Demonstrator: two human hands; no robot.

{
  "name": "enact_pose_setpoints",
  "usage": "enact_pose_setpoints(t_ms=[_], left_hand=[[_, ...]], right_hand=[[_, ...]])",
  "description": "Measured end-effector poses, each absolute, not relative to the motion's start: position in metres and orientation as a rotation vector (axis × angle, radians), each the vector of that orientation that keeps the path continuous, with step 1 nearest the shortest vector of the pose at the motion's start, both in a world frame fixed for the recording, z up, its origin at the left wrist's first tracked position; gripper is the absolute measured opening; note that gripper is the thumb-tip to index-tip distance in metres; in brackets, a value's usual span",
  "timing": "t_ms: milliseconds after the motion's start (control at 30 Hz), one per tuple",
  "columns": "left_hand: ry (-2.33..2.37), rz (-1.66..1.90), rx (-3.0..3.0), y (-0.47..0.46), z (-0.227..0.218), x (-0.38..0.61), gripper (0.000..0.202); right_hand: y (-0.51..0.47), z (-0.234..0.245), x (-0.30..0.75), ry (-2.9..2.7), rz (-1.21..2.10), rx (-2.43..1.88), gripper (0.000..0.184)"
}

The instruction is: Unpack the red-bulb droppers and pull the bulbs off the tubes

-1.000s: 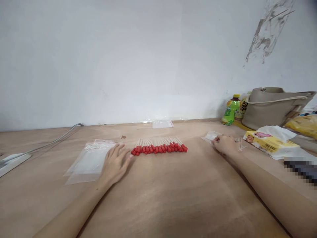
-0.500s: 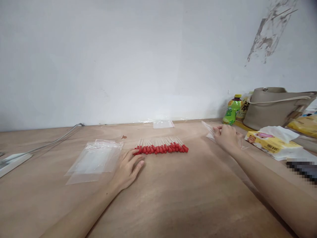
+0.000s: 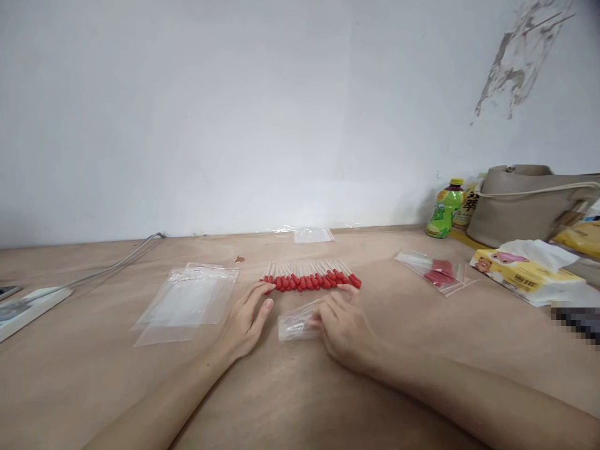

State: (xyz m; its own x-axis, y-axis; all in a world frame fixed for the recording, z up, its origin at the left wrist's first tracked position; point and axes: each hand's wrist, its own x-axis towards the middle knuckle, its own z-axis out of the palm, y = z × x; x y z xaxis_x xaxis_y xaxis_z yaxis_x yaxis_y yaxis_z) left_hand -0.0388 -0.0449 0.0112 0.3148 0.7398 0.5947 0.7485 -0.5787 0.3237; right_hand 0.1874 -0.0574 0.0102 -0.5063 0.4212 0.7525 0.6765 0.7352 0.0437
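A row of red-tipped white sticks (image 3: 309, 282) lies side by side on the wooden table, red ends toward me. My left hand (image 3: 246, 315) rests at the row's left end, fingers apart, with a fingertip at the outermost red tips. Close in front of the row, my right hand (image 3: 344, 322) is closed on a clear plastic bag (image 3: 297, 324), which lies crumpled under and left of its fingers. The right fingers are slightly blurred, and one reaches the red tips near the row's right end.
Flat clear zip bags (image 3: 187, 303) lie overlapping on the left. On the right is a bag with red contents (image 3: 439, 273), near a tissue pack (image 3: 520, 275). A green bottle (image 3: 444, 209) and a handbag (image 3: 515, 209) stand behind. A small bag (image 3: 312, 235) lies by the wall.
My right hand has moved left from the right side to the front of the row, where the clear bag now lies. The bag with red contents is now uncovered. My left hand stays put.
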Motion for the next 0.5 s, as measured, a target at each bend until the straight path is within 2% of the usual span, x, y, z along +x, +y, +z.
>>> enact_pose_setpoints(t_ms=[133,267,400,500], left_hand=[[-1.395,-1.163,-2.574,-0.048,0.013,-0.038,0.025],[-1.359,-1.152,-2.655,-0.053,0.014,-0.03,0.023],[-1.302,-1.095,-2.818,-0.063,0.015,-0.011,0.026],[-1.212,-0.918,-2.99,-0.068,0.015,0.003,0.036]], right_hand=[[-0.059,0.008,0.176,-2.271,-0.212,-0.799,0.018],[-0.044,0.017,0.196,-2.145,0.041,-0.989,0.014],[-0.024,0.012,0.227,-2.002,0.153,-1.259,0.027],[-0.018,0.002,0.239,-2.022,0.273,-1.349,0.036]])
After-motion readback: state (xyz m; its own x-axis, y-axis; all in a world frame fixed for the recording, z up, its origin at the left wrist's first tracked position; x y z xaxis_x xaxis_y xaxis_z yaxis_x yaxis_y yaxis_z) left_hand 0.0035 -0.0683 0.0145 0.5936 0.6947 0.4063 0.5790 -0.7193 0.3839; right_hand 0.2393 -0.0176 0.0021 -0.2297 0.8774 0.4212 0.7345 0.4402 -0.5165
